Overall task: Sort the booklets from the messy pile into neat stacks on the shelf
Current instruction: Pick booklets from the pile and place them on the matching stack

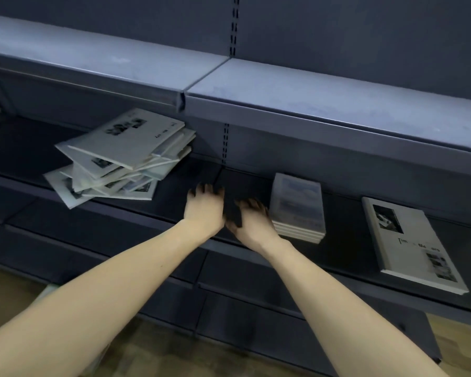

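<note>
A messy pile of pale booklets lies askew at the left of the dark middle shelf. Right of centre stands a neat stack of blue-grey booklets. A single white booklet with black photos lies at the far right. My left hand and my right hand are close together on the shelf between pile and stack. Between them is a dark booklet, hard to make out against the shelf. My left hand's straight fingers touch its left side. Its corner covers my right thumb, and my right fingers curl over it.
An upper shelf overhangs the working shelf, leaving a low gap. A slotted upright runs down the back panel behind my hands. Lower shelves jut out beneath my forearms, with wooden floor below.
</note>
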The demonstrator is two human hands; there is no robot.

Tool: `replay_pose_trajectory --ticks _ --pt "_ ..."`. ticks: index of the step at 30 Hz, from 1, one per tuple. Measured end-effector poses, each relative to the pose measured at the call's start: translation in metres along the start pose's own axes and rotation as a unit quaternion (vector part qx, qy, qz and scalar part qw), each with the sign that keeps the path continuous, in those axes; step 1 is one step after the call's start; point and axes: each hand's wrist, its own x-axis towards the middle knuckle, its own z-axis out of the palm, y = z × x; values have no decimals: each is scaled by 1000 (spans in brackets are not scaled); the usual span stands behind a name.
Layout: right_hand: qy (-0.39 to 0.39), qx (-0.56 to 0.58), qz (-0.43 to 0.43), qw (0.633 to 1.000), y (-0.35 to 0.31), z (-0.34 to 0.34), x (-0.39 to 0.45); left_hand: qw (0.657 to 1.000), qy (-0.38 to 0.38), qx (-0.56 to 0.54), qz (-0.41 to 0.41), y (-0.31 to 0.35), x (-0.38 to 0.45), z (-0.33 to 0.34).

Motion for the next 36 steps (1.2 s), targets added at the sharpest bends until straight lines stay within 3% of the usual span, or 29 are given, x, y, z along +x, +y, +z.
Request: replay_pose_trajectory --ticks 18,25,36 --pt "38 42 -8 998 -209 68 36 997 62 -34 -20 -218 -62 -9" --pt "73 57 -29 995 -253 76 63 995 56 -65 -44 -274 -61 -10" --pt "130 120 132 975 -256 67 148 992 38 -76 -91 -315 -5 -4"
